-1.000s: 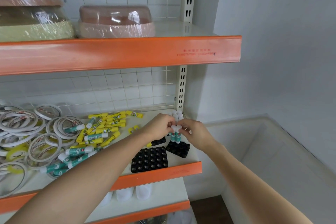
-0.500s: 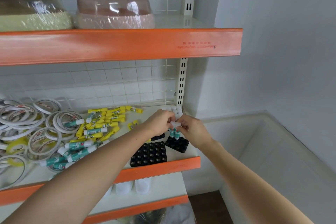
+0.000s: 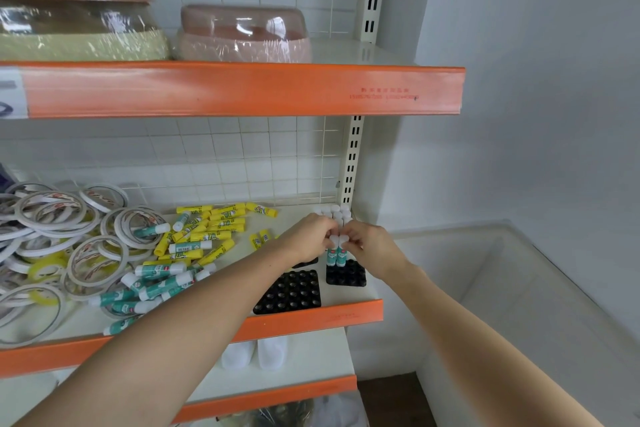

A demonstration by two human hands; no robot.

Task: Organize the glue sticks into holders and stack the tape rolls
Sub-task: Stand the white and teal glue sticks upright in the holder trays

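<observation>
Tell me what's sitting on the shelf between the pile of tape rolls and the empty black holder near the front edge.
In the head view, loose glue sticks, yellow and teal, lie scattered between the tape rolls and the empty black holder; the left forearm crosses in front.

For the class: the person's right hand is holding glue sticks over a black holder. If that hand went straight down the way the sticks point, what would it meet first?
Most likely the small black holder directly beneath the teal glue sticks that the right hand pinches by their white caps. Depth is hard to judge, but nothing else shows in between.
</observation>
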